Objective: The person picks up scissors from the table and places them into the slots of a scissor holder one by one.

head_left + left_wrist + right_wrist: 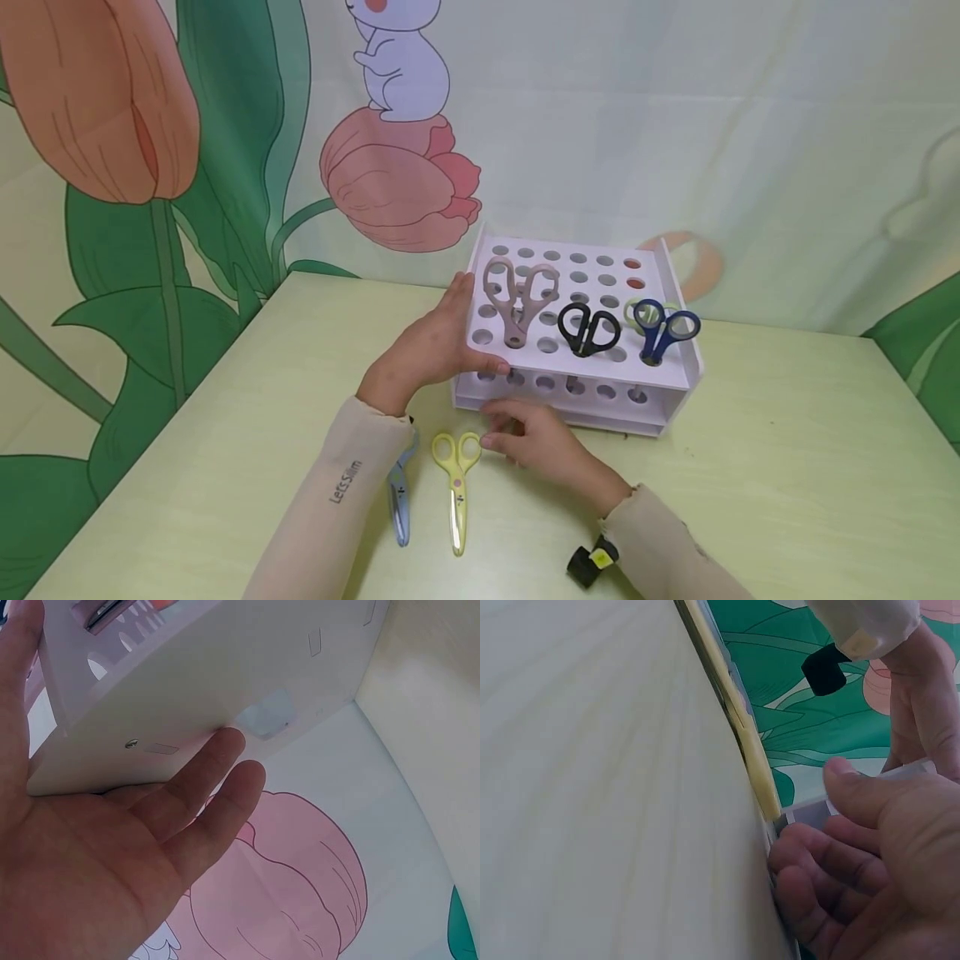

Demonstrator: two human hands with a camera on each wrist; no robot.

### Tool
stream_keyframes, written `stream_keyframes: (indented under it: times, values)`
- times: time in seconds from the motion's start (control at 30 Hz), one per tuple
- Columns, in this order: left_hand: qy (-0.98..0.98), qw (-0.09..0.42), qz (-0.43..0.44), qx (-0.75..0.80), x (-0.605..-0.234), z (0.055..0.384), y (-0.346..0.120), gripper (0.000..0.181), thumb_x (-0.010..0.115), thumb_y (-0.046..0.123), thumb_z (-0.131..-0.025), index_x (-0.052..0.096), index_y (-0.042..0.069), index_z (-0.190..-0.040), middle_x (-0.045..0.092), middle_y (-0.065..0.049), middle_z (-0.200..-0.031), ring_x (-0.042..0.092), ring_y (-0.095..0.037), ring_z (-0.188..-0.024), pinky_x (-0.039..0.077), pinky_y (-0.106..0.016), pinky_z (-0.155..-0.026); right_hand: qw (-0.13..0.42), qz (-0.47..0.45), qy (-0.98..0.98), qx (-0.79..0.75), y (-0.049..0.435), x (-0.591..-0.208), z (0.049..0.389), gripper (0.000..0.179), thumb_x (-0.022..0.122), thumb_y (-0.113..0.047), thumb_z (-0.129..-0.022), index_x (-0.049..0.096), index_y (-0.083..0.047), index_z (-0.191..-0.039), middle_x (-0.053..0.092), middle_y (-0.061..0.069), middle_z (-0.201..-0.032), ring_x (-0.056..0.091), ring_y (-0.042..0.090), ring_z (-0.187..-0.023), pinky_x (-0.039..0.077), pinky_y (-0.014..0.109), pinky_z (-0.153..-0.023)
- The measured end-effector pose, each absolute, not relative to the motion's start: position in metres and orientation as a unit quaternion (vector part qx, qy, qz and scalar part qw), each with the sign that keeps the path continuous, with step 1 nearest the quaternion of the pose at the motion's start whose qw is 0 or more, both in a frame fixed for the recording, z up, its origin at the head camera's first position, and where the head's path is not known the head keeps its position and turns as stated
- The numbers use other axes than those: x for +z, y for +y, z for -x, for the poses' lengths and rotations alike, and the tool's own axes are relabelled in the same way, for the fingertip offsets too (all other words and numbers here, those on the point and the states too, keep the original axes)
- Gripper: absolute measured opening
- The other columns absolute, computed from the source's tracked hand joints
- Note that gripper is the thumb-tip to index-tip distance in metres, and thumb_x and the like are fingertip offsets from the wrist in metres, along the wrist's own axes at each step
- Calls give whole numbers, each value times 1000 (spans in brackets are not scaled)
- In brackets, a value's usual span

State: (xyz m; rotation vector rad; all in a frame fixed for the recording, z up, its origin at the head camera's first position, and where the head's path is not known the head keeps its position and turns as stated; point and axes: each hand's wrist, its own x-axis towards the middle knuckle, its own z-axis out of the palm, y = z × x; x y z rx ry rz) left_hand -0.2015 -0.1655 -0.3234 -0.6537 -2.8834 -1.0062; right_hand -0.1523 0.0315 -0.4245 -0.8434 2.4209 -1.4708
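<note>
A white rack (558, 379) with rows of round holes stands at the back of the table. My left hand (427, 346) holds its left front corner: the thumb is at the front edge, and the fingers (196, 776) lie along the side panel. Mauve scissors (517, 304), black scissors (587, 332) and dark blue scissors (660, 332) stand handles up in the rack. Below it, my right hand (543, 442) has loosely curled fingers and nothing in them, beside the handles of yellow scissors (457, 492). Blue scissors (400, 496) lie further left, partly hidden by the left sleeve.
Light green handles (637, 312) show behind the dark blue scissors. The pale green table (810, 467) extends to both sides. A printed cloth (600, 125) hangs behind the rack. A small black camera (585, 567) sits at the right wrist.
</note>
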Motion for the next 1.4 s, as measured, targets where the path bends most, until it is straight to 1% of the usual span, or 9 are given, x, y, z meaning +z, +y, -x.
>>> stream_keyframes:
  times: [0.17, 0.33, 0.43, 0.6, 0.83, 1.07, 1.2, 1.27, 1.4]
  values:
    - [-917, 18, 222, -330, -324, 203, -166, 125, 94, 42, -69, 14, 12, -159, 26, -3, -152, 49, -21, -112, 46, -38, -95, 65, 354, 845, -395, 25, -425, 154, 42, 82, -18, -86, 69, -4, -123, 59, -10, -74, 52, 3, -69, 47, 26, -66]
    - [-915, 23, 232, -331, -324, 203, -166, 124, 95, 41, -69, 15, 8, -158, 27, -4, -151, 47, -20, -116, 44, -36, -98, 69, 400, 862, -304, 22, -421, 155, 51, 86, -28, -81, 69, -14, -127, 51, -13, -66, 48, 2, -62, 43, 26, -62]
    - [-914, 25, 236, -330, -324, 203, -166, 124, 94, 43, -68, 16, 6, -157, 28, -4, -150, 44, -20, -118, 43, -35, -100, 74, 409, 867, -275, 21, -419, 153, 50, 86, -29, -80, 70, -16, -127, 52, -14, -68, 48, 2, -63, 42, 27, -65]
    - [-919, 15, 223, -325, -323, 202, -165, 127, 93, 46, -69, 13, 6, -159, 23, -5, -156, 43, -20, -122, 42, -36, -103, 88, 415, 869, -256, 24, -415, 147, 39, 85, -26, -82, 72, -18, -117, 54, -14, -73, 50, 2, -68, 43, 27, -68]
    - [-927, 0, 198, -318, -322, 201, -164, 132, 92, 47, -70, 7, 6, -161, 13, -8, -165, 40, -22, -131, 39, -39, -108, 85, 436, 866, -231, 39, -411, 136, 29, 85, -28, -80, 65, -21, -101, 50, -10, -77, 47, 4, -68, 41, 25, -65]
    - [-926, -2, 195, -323, -324, 200, -166, 131, 93, 43, -71, 6, 4, -161, 11, -12, -166, 30, -24, -141, 34, -40, -112, 104, 424, 854, -282, 54, -409, 133, 30, 82, -21, -77, 57, -21, -95, 50, -12, -75, 48, 5, -69, 42, 24, -62]
    - [-925, 0, 197, -324, -324, 200, -167, 130, 94, 42, -70, 7, 5, -161, 14, -10, -165, 35, -23, -136, 37, -40, -109, 133, 406, 835, -346, 61, -403, 132, 33, 81, -15, -80, 52, -20, -96, 51, -13, -72, 49, 3, -66, 44, 24, -59]
    - [-926, -2, 194, -323, -323, 200, -166, 130, 93, 42, -70, 7, 6, -161, 12, -9, -166, 33, -23, -137, 36, -40, -110, 143, 401, 825, -372, 63, -399, 131, 34, 81, -14, -83, 52, -20, -99, 54, -13, -72, 51, 3, -65, 46, 24, -60]
    - [-924, 2, 203, -324, -323, 201, -164, 129, 94, 43, -70, 9, 8, -161, 17, -7, -163, 40, -22, -129, 41, -39, -105, 180, 389, 794, -431, 66, -387, 129, 35, 80, -9, -85, 53, -16, -106, 63, -10, -74, 54, 4, -63, 46, 23, -60]
